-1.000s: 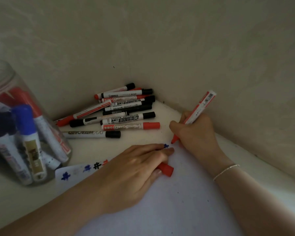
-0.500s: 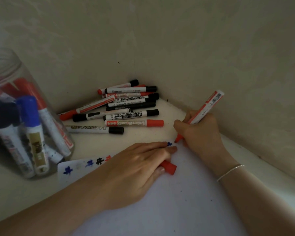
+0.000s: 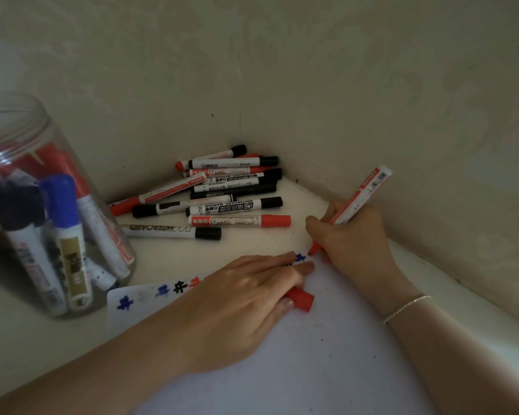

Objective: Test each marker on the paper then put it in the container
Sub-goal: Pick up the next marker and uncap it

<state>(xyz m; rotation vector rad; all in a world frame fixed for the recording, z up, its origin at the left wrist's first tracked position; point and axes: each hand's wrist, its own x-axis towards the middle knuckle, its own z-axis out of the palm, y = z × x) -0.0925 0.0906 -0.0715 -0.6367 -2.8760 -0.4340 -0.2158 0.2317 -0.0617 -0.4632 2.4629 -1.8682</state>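
Little moved since earlier. Right hand [image 3: 352, 235] gripped red marker [image 3: 357, 196], tip on paper [image 3: 327, 354]; left hand [image 3: 237, 298] flat, pinning red cap [image 3: 301, 298].

The camera view is shifting slightly, so the clear jar [image 3: 51, 211] and the marker pile [image 3: 219, 190] are sitting a little differently in the frame than before. The right hand [image 3: 351, 238] is drawing the red marker [image 3: 349, 205] slightly toward the left hand [image 3: 243, 298], the tip now lying just beside the blue mark [image 3: 299, 257] at the paper [image 3: 327, 354] edge.
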